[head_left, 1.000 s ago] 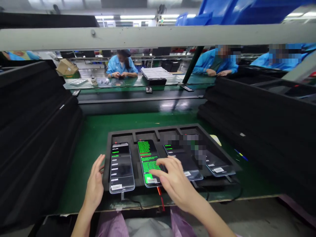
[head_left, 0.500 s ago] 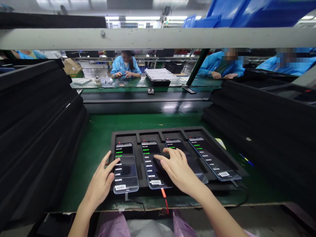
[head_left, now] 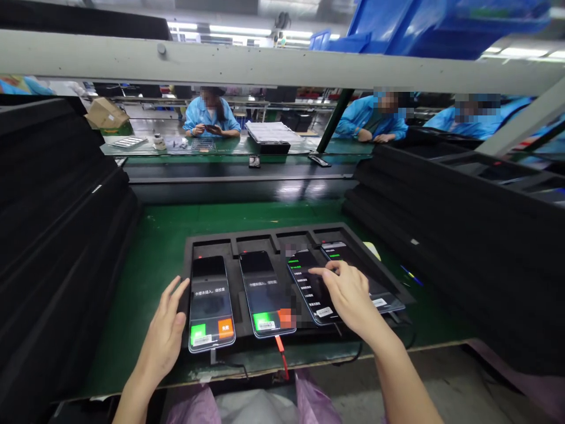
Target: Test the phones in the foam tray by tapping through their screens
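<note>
A black foam tray [head_left: 260, 244] holds a row of smartphones, their screens facing up. My left hand [head_left: 163, 330], fingers extended, lies beside the left edge of the leftmost phone [head_left: 212, 306]. That phone and the second phone [head_left: 267, 294] show a line of text above green and orange-red buttons. Over the third phone [head_left: 304, 288] is my right hand [head_left: 348, 291], its index fingertip at the text list on the screen; nothing is held. The rightmost phone [head_left: 339, 250] is partly covered by this hand. A red cable [head_left: 281, 347] runs from the second phone's lower end.
Stacks of black foam trays rise at the left [head_left: 57, 247] and right [head_left: 454, 253] of the green table [head_left: 132, 294]. A grey beam [head_left: 265, 62] crosses above, with a blue bin [head_left: 424, 26] over it. Co-workers in blue sit across the line. A blue pen [head_left: 411, 275] lies at right.
My right hand has moved from the second phone to the third. My left finger has drawn back from the leftmost screen. The two left phones switched from lists to coloured buttons.
</note>
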The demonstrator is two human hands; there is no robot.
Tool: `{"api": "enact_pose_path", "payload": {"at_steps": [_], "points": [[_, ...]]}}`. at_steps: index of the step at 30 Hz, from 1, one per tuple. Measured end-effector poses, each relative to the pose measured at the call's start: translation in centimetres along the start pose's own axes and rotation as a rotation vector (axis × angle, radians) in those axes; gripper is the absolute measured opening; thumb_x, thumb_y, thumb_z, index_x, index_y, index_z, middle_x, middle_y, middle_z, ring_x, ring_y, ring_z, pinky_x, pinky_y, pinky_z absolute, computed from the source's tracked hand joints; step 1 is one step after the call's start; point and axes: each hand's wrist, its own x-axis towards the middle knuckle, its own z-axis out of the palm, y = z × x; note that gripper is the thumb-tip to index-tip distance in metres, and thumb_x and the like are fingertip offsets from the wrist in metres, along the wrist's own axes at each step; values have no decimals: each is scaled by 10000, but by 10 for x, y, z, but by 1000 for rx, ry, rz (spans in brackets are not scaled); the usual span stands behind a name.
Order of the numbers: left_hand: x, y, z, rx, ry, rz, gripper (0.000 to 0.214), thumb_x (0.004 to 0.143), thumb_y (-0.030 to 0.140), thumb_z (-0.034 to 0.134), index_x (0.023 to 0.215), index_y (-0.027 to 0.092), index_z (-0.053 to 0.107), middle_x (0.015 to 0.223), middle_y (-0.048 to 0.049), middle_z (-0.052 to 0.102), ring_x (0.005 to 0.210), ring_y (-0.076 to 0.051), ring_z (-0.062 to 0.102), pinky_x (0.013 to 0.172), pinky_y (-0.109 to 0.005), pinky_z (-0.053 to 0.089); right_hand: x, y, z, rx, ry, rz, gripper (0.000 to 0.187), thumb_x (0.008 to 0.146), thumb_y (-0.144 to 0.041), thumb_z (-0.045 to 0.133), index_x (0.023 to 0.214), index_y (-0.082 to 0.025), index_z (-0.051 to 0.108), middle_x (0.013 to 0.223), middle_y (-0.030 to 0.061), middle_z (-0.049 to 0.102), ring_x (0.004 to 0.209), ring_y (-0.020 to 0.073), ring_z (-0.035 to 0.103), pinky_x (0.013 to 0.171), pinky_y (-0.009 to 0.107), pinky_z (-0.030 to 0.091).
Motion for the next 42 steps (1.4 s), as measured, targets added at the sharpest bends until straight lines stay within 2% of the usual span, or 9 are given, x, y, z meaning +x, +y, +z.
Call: {"api": "enact_pose_path", "payload": {"at_steps": [3,6,10,14,20,27,33,37,42], "points": [[0,0,1,-43,8,-27,664,856,663,185,1343,266,399,1424,-96,355,1232,-309,430,1003,-530,364,1,1,2,16,-27,-8,485,944,-389,218,1032,-297,686,998,83,559,991,241,527,941,501,349],[-2,-2,2,-74,22,-56,644,861,657,204,1358,284,371,1440,-77,329,1238,-306,414,1023,-533,335,2,4,-2,21,36,-8,489,939,-390,224,989,-299,701,1007,80,569,984,243,524,936,492,345],[-4,2,6,-220,27,-173,636,860,649,261,1336,246,385,1421,-82,358,1304,-286,329,1103,-497,216,2,24,-17,1,180,181,538,925,-395,194,946,-278,718,975,98,578,907,258,542,875,502,376],[-8,10,13,-439,80,-242,596,871,605,304,1298,198,389,1435,-93,341,1355,-267,247,1140,-443,130,1,47,-23,1,167,343,549,913,-420,194,951,-274,722,984,113,577,915,279,542,847,511,399],[-14,11,22,-542,142,-224,630,803,590,459,1302,215,371,1427,-85,364,1370,-282,214,1135,-422,173,1,55,-18,-42,108,322,498,897,-436,249,931,-289,723,1093,103,561,1070,303,489,933,526,351],[-20,30,12,-537,34,-292,661,769,545,523,1346,281,337,1472,-19,304,1374,-276,201,1139,-448,127,-41,54,-32,64,390,312,602,929,-457,169,822,-218,711,1044,111,590,937,259,523,845,446,389],[-18,36,7,-421,-4,-315,661,788,514,528,1370,291,307,1488,3,267,1389,-265,150,1137,-436,111,-66,57,-27,75,379,241,575,933,-418,199,797,-220,721,992,101,592,883,236,524,807,409,393],[-16,31,8,-395,-9,-302,670,783,506,536,1376,319,287,1497,4,239,1382,-292,170,1131,-477,94,-67,54,-24,-11,299,300,527,929,-404,230,849,-244,727,1037,104,584,966,272,504,874,480,357],[-15,31,7,-408,-34,-293,627,844,509,433,1399,300,228,1499,-24,229,1384,-277,173,1135,-477,125,-69,41,-26,3,347,281,559,942,-399,194,866,-255,728,1045,103,582,967,260,513,914,508,343]]}}
